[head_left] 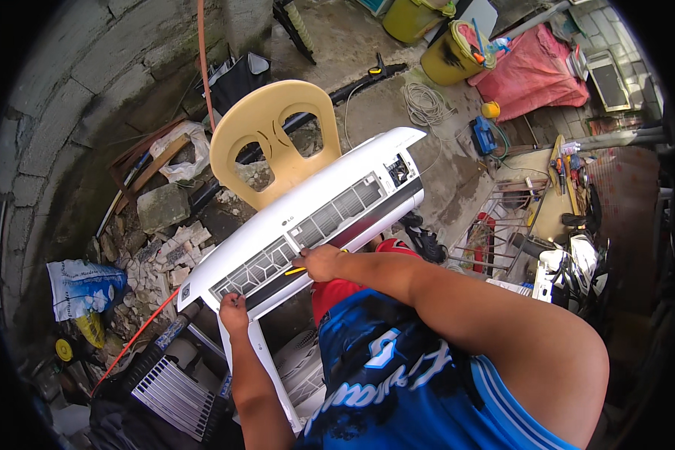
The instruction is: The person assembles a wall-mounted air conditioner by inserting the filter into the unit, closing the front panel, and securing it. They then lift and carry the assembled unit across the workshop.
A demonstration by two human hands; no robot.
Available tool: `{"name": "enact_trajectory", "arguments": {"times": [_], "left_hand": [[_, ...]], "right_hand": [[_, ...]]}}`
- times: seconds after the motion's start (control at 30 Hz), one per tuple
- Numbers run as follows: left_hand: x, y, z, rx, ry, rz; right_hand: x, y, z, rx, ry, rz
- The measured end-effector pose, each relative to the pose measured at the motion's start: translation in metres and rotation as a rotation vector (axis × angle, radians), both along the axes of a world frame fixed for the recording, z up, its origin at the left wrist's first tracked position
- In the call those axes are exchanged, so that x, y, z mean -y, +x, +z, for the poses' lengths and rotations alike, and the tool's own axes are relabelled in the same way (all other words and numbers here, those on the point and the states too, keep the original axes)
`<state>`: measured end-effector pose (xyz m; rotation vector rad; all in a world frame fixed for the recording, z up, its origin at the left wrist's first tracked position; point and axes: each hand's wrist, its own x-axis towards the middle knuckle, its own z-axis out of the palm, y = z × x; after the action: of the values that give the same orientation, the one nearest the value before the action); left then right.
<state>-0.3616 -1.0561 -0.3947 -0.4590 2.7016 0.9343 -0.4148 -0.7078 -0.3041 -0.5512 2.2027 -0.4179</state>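
A long white air conditioner indoor unit (pixel 270 221) lies slantwise before me, against a beige plastic chair (pixel 277 112). Grey mesh filters (pixel 259 266) show in its long opening. My left hand (pixel 234 313) is at the near left edge of the unit, fingertips pinched together; a small dark bit shows between them, too small to name. Over the middle of the unit's near edge, my right hand (pixel 322 262) is closed around a slim yellow tool (pixel 295 271), whose kind is partly hidden by the fingers. Beneath my left forearm is a white panel (pixel 274 375).
Broken rubble (pixel 169 259) and a blue-white sack (pixel 86 289) lie to the left, by a block wall. Yellowish buckets (pixel 450 56), a coiled cable (pixel 425 103) and a blue device (pixel 484 135) stand beyond. At the right, a wooden board (pixel 551 195) carries tools.
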Motion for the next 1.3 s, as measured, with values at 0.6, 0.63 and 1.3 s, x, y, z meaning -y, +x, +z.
{"name": "enact_trajectory", "arguments": {"times": [0.6,0.63,1.3], "left_hand": [[-0.019,0.004,0.032,0.067,-0.223,-0.14],[-0.017,0.005,0.034,0.034,-0.253,-0.213],[-0.043,-0.003,0.041,0.077,-0.379,-0.613]], "right_hand": [[-0.017,0.0,0.015,0.13,0.033,-0.028],[-0.017,0.001,0.017,0.162,0.029,-0.033],[-0.011,0.002,0.008,0.232,0.033,-0.079]]}}
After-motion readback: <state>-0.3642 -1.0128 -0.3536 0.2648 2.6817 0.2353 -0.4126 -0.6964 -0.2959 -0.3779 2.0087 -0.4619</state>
